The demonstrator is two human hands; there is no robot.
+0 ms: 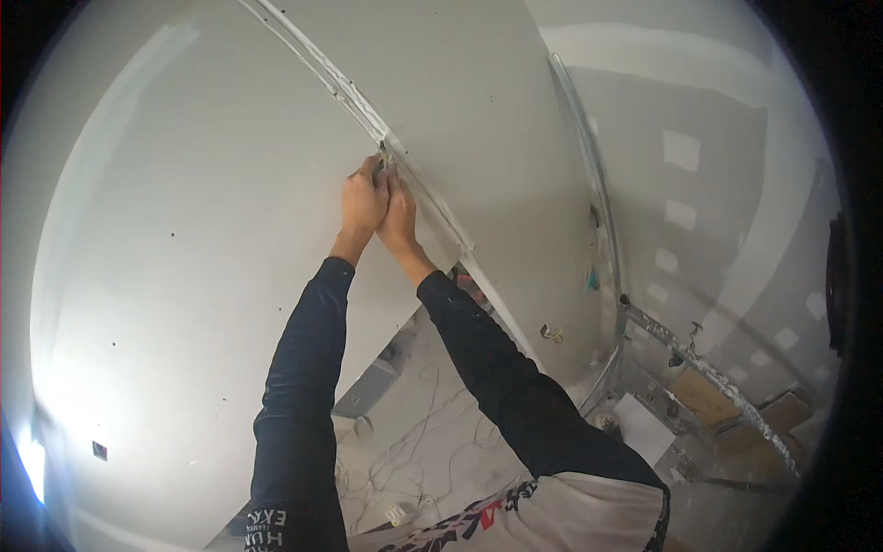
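Observation:
My two hands meet high on a large pale wallboard [212, 267], at a white ridged strip [432, 204] that runs diagonally along a board edge. My left hand [364, 201] and my right hand [399, 217] press side by side, fingers closed around a small slim thing [383, 149] with a dark tip. That tip touches the strip; most of the thing is hidden by my fingers, so its kind cannot be made out. Above the hands, thick white filler [342, 90] lies in uneven lines along the strip.
Below the board, loose cables [428, 414] trail over a dusty floor beside a grey box [368, 386]. At right, a metal rail [589, 138] rises, and a plaster-spattered bar [713, 377] crosses near boards. Wires [551, 334] stick out of the wall.

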